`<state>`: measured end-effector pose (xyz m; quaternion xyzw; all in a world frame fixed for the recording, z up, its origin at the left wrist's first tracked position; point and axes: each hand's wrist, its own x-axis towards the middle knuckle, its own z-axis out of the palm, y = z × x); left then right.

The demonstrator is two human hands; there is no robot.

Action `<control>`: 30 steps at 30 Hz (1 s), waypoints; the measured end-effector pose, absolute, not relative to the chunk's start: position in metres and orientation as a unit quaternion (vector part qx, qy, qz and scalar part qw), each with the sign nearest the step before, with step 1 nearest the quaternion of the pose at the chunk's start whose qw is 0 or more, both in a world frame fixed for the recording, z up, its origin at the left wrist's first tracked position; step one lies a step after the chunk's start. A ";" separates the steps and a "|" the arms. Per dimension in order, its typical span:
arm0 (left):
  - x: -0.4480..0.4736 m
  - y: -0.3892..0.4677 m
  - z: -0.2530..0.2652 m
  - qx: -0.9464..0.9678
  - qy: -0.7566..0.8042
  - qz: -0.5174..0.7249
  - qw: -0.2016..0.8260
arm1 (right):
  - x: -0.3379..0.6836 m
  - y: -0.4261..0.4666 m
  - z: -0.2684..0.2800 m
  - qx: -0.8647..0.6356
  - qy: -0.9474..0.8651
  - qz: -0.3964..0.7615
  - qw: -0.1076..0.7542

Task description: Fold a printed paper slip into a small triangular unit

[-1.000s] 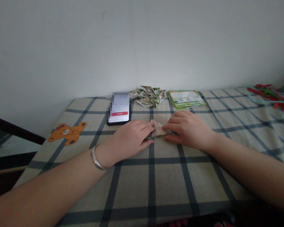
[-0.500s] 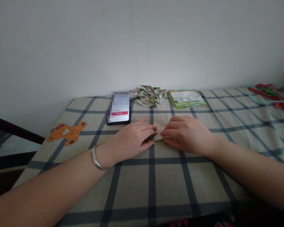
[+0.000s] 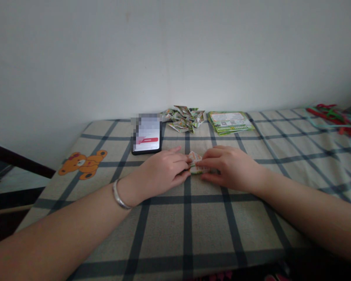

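Between my hands a small folded piece of printed paper [image 3: 195, 159], white with orange and green, lies on the checked tablecloth. My left hand [image 3: 165, 169], with a silver bangle at its wrist, is closed at the paper's left end, thumb on the near side. At the right end, the bent fingers and thumb of my right hand [image 3: 232, 168] pinch the paper. Both hands rest low on the cloth and cover much of the piece. Beyond them sits a pile of folded paper pieces [image 3: 183, 119] with similar print.
A phone [image 3: 146, 134] with its screen lit lies beyond my left hand. Flat green printed sheets [image 3: 231, 121] are stacked near the wall. An orange bear figure [image 3: 83, 164] is at the left, and red, green and pale blue strips [image 3: 339, 119] lie at the far right.
My left fingertips have shifted slightly left, and the dark and orange bit of paper beside them no longer shows. My right fingers have moved a little over the paper.
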<state>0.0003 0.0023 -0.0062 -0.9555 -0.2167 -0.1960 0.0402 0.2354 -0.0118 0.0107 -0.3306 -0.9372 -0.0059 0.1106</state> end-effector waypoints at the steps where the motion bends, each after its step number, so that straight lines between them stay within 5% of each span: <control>1: 0.000 0.002 -0.006 -0.956 -0.212 -0.196 0.052 | 0.235 -0.011 0.009 -0.323 -0.939 -0.004 0.117; 14: 0.002 0.003 -0.006 -0.952 -0.177 -0.200 0.151 | 0.225 -0.009 -0.001 -0.282 -0.949 -0.082 0.114; 30: 0.005 0.003 0.001 -0.935 -0.299 -0.179 0.062 | 0.218 -0.009 -0.001 -0.347 -0.923 -0.074 0.149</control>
